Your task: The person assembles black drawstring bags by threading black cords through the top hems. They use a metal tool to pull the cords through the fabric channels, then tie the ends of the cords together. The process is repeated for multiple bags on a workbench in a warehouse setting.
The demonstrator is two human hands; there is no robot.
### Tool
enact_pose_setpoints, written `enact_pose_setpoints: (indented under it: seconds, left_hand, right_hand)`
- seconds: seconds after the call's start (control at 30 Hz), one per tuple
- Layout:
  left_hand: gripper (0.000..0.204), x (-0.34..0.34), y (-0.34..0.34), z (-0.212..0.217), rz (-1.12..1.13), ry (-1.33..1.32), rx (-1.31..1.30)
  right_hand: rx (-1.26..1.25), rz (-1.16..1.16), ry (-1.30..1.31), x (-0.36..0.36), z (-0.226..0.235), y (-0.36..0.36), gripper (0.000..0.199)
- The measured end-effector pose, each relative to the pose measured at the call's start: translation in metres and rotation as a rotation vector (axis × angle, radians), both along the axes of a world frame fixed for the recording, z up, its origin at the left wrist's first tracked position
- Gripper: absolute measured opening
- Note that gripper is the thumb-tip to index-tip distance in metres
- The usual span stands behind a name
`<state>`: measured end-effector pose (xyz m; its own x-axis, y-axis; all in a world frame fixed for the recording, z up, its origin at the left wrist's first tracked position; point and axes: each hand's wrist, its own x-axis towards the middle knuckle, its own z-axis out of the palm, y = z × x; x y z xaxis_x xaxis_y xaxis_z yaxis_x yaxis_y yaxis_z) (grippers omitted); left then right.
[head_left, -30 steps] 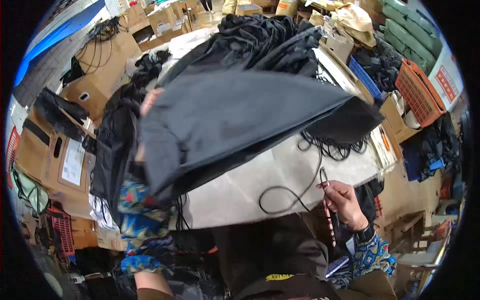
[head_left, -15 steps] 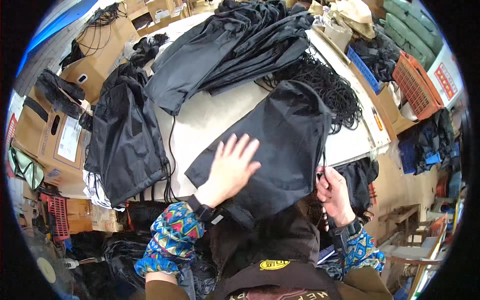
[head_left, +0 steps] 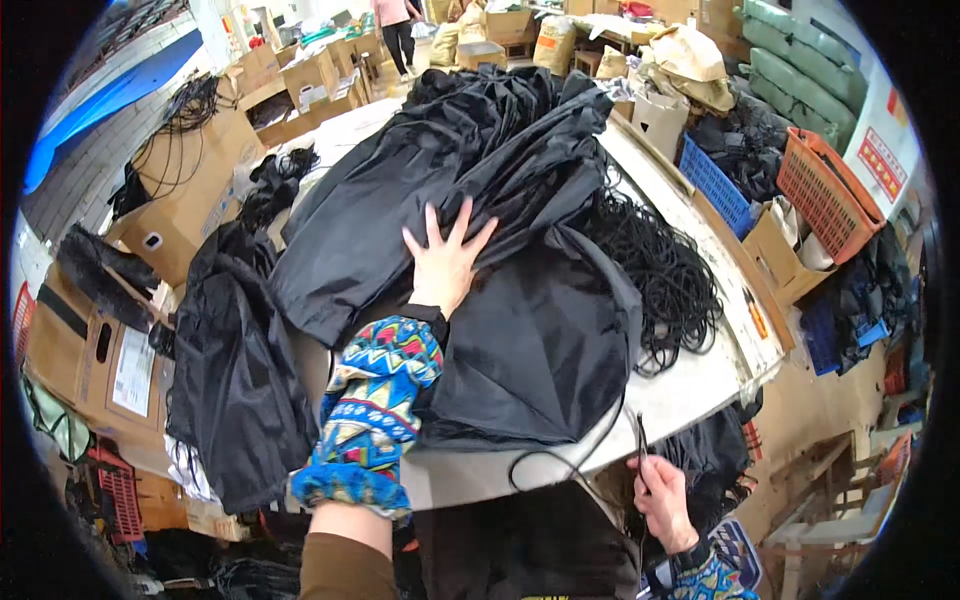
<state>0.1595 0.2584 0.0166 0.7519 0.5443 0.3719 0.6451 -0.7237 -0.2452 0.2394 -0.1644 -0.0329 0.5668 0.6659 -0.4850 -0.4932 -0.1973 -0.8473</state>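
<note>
My left hand (head_left: 445,265) lies with fingers spread on the pile of black fabric bags (head_left: 350,240), where it meets a single black drawstring bag (head_left: 540,350). This bag rests flat on the white table (head_left: 450,482), and a black cord (head_left: 613,425) trails from its near right edge. Off the table's near right edge, the fingers of my right hand (head_left: 662,500) are closed on a thin dark stick-like tool (head_left: 641,432) that points upward. Its exact kind is too small to tell. A heap of black cords (head_left: 660,270) lies right of the bag.
Another black bag (head_left: 235,390) hangs over the table's left side, beside cardboard boxes (head_left: 120,350). An orange-handled tool (head_left: 755,315) lies along the right edge. Beyond stand a blue crate (head_left: 715,185) and an orange crate (head_left: 830,195). A person (head_left: 395,30) walks in the background.
My left hand has slid from the single bag up to the pile. My right hand has moved down, away from the bag's edge. The bag now sits farther onto the table, and the view has tilted up.
</note>
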Motion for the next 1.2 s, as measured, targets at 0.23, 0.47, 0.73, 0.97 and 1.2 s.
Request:
enact_pose_setpoints:
  seconds: [0.23, 0.47, 0.73, 0.97, 1.2]
  left_hand:
    - [0.069, 0.036, 0.066, -0.04, 0.134, 0.009, -0.201]
    - [0.086, -0.026, 0.081, 0.019, -0.213, -0.048, -0.65]
    - [0.039, -0.172, -0.065, 0.032, 0.233, -0.686, -0.948]
    - [0.042, -0.182, -0.178, -0.027, 0.275, -0.738, -0.963]
    - [0.034, -0.143, -0.257, -0.037, 0.049, -1.035, -0.757]
  right_hand:
    - [0.003, -0.047, -0.035, 0.008, -0.01, -0.002, 0.021]
    - [-0.014, 0.0, -0.066, 0.005, -0.001, 0.009, 0.021]
    - [-0.028, 0.147, -0.29, -0.01, 0.018, 0.021, 0.021]
    - [0.076, 0.461, -0.663, -0.047, 0.042, 0.051, 0.022]
    - [0.119, 0.456, -0.674, -0.082, 0.015, 0.044, 0.022]
